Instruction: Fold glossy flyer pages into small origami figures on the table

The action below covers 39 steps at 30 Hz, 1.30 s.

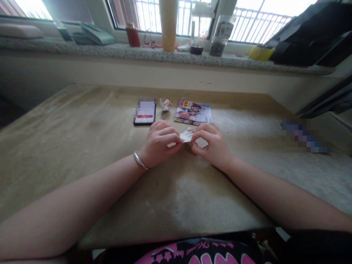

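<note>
My left hand (pixel 159 143) and my right hand (pixel 211 145) meet over the middle of the table (pixel 82 146). Both pinch a small piece of white paper with red print (pixel 187 135) between thumbs and fingers. A silver bangle (pixel 140 161) circles my left wrist. Just beyond my hands lie a phone (pixel 145 113) with its screen lit, a small folded paper shape (pixel 165 104) and a stack of colourful printed sheets (pixel 193 112).
A stone windowsill (pixel 165 55) runs behind the table with a red jar (pixel 133 35), a tall yellow cylinder (pixel 168 24) and a dark jar (pixel 220 36). A blurred bluish object (pixel 305 136) lies at the table's right. Dark bags (pixel 310 36) stand at back right.
</note>
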{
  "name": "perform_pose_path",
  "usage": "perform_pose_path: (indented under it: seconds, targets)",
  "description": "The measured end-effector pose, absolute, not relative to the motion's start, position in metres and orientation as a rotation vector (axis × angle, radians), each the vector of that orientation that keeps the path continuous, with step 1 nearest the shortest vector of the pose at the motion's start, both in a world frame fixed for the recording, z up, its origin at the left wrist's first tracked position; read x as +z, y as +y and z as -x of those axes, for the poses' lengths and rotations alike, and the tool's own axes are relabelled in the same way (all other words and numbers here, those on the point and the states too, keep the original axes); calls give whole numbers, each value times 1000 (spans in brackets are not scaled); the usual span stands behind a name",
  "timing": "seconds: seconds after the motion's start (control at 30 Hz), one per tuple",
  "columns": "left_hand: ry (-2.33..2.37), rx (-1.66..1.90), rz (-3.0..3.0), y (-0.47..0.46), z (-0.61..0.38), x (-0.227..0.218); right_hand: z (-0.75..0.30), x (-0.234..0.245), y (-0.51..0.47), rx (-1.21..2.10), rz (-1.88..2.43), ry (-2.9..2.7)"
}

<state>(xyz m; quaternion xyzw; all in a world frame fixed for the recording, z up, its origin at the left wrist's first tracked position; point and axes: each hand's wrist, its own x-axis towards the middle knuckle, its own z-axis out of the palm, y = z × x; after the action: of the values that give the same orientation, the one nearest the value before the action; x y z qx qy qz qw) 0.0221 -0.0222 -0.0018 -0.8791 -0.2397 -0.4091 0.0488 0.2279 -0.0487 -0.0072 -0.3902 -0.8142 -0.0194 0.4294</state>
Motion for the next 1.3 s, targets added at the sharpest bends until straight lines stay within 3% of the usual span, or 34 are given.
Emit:
perform_pose_path:
  seconds: [1.3]
  targets:
    - [-849,-1337,2681,-19,-17,-3,-229,-8,-52,43,871,-2020]
